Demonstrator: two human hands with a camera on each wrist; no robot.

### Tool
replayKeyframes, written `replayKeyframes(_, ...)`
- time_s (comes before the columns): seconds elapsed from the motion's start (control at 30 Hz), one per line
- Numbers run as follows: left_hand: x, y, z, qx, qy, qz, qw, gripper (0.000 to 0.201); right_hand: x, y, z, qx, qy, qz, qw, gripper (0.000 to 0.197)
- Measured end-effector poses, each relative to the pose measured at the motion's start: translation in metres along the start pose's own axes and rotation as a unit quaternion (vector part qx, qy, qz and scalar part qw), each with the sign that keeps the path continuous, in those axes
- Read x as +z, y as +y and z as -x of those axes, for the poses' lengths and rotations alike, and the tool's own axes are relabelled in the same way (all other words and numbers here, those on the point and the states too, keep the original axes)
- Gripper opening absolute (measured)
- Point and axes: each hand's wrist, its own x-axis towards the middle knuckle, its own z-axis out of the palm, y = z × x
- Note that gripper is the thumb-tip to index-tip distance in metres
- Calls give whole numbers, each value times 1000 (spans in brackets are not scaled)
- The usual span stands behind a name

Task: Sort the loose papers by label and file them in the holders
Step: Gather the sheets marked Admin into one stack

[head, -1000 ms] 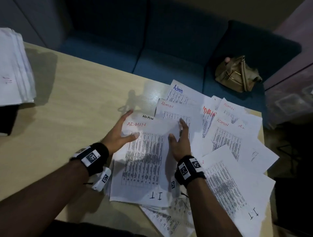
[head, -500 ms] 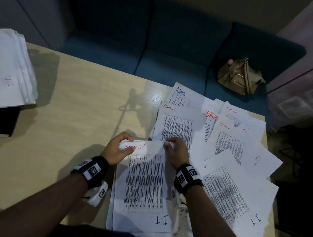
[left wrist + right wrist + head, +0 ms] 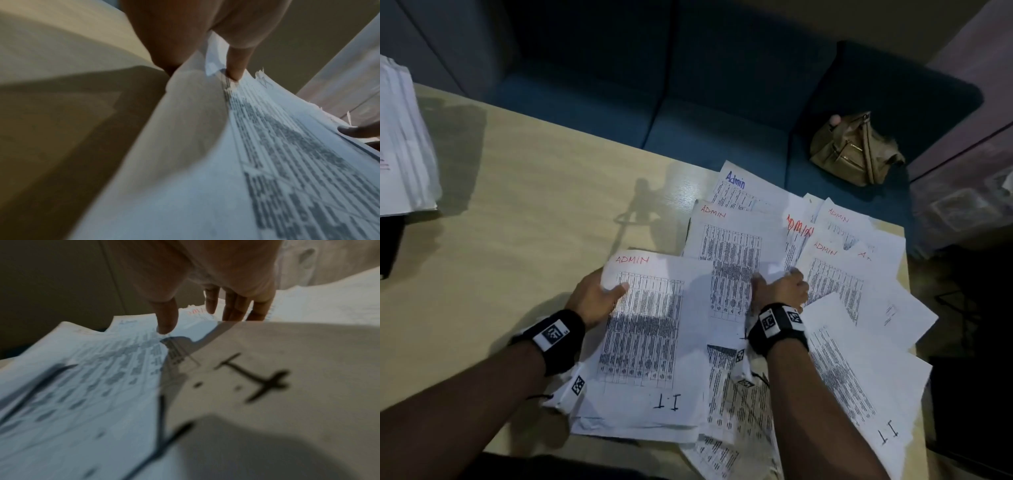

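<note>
While my left hand [image 3: 599, 296] gripped the ADMIN sheet [image 3: 650, 329] by its left edge, thumb curled over the printed face and fingers hidden beneath, that sheet sat on top of a small stack at the near edge of the wooden table [image 3: 517, 205]. I judged the paper light and limp: in the left wrist view it bowed away from the thumb [image 3: 236, 65], so a single-edge hold would let it sag and the sheets below could slip out. Pinching the whole stack near the middle of a long edge, or squaring it with both hands first, seemed the safer hold to me. Thin edges like these crease and tear easily, and several corners already looked ragged.

Just to the right of the ADMIN sheet, my right hand [image 3: 780, 289] pressed into the loose papers [image 3: 852, 281] with curled fingers; from the wrist view the fingertips [image 3: 166, 324] touched the sheets, but I could not tell whether they actually pinched one. Those papers fanned out overlapping to the right of and beyond the ADMIN sheet, labelled ADMIN at the far ends and I.T at the near ends.

Far left of the ADMIN sheet stood a thick white paper pile [image 3: 404, 144] at the table's edge. Beyond it, off the table, a tan handbag [image 3: 856, 150] lay on the blue sofa [image 3: 722, 102].
</note>
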Motion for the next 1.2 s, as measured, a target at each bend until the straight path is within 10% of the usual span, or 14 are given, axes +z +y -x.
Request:
replayKeyframes(0.33, -1, 8, 4, 0, 6, -30, 1000, 49, -20, -21, 3, -97, -76, -69, 990, 29)
replayKeyframes(0.57, -3, 19, 2, -35, -4, 95, 995, 36, -125, -22, -15, -180, 165, -242, 939, 28)
replayKeyframes(0.87, 29, 57, -9, 5, -5, 55, 998, 31, -43, 40, 64, -139, -122, -224, 957, 27)
replayKeyframes(1.03, 35, 63, -3, -45, -24, 159, 986, 79, 1, 44, 82, -125, -146, -151, 970, 38)
replayKeyframes(1.2, 37, 57, 0, 5, -16, 46, 999, 51, -12, 35, 77, -155, -170, -199, 953, 59)
